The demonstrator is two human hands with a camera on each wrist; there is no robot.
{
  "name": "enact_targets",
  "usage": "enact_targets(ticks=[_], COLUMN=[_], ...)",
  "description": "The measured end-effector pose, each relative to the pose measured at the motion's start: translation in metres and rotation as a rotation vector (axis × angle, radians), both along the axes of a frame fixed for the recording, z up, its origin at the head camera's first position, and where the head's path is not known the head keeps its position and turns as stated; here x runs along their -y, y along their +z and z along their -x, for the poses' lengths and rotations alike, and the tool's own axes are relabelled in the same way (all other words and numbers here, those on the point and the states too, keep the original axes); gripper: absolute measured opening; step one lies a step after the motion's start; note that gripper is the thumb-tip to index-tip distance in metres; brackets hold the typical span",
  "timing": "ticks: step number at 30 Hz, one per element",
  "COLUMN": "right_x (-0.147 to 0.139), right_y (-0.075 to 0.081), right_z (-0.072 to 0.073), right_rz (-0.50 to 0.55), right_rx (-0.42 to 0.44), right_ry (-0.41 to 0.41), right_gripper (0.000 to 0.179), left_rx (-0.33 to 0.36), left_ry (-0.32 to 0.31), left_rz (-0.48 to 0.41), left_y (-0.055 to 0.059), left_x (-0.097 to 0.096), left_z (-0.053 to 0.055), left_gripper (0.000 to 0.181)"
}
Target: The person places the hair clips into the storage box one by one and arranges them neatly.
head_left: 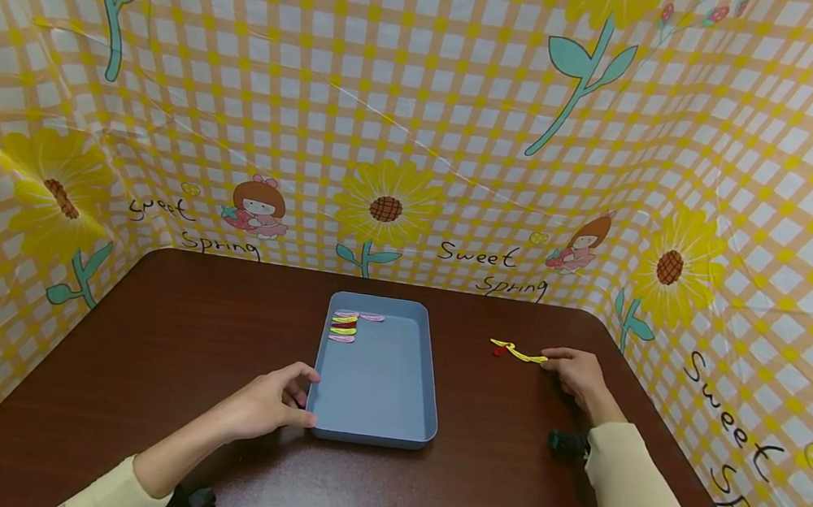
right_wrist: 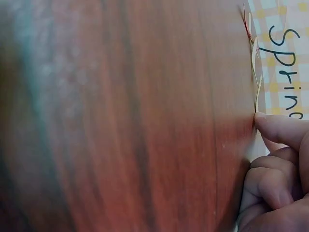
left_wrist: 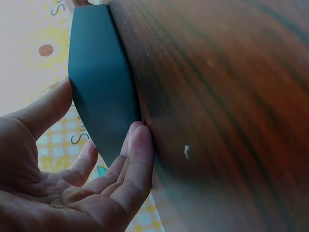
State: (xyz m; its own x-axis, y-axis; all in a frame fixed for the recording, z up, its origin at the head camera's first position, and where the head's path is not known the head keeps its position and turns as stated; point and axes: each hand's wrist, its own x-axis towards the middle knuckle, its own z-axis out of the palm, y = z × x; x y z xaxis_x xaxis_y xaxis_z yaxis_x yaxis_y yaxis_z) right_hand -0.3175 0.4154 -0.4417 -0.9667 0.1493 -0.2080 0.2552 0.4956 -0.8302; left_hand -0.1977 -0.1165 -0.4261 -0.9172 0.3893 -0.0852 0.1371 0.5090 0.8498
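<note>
My left hand holds the left wall of a grey-blue tray near its front corner. In the left wrist view, one fingertip is at the upper rim of the tray, with others low along its side. Inside, at the back left, lie pink, yellow and red snap hair clips in a column, plus a pink one beside it. To the right, my right hand pinches the end of a yellow hair clip. Another yellow clip and a red one lie just left of it.
The dark brown wooden table meets a checked, flower-printed cloth at the back and sides. Dark wrist devices show below the left hand and by the right sleeve.
</note>
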Motion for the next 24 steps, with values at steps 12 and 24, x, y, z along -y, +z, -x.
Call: enact_targets(ticks=[12, 24], right_x=[-0.0052, -0.0065], right_y=[-0.003, -0.0065], right_z=[-0.0056, -0.0071], right_rz=[-0.039, -0.072], right_rx=[-0.03, -0.027], right_ry=[0.019, 0.014], right_gripper=[0.038, 0.038], left_rx=[0.001, 0.004], left_ry=[-0.004, -0.002], left_rz=[0.007, 0.002], left_y=[0.0023, 0.0001], left_x=[-0.0001, 0.0001], left_z=[-0.0001, -0.0007], left_gripper=[0.055, 0.054])
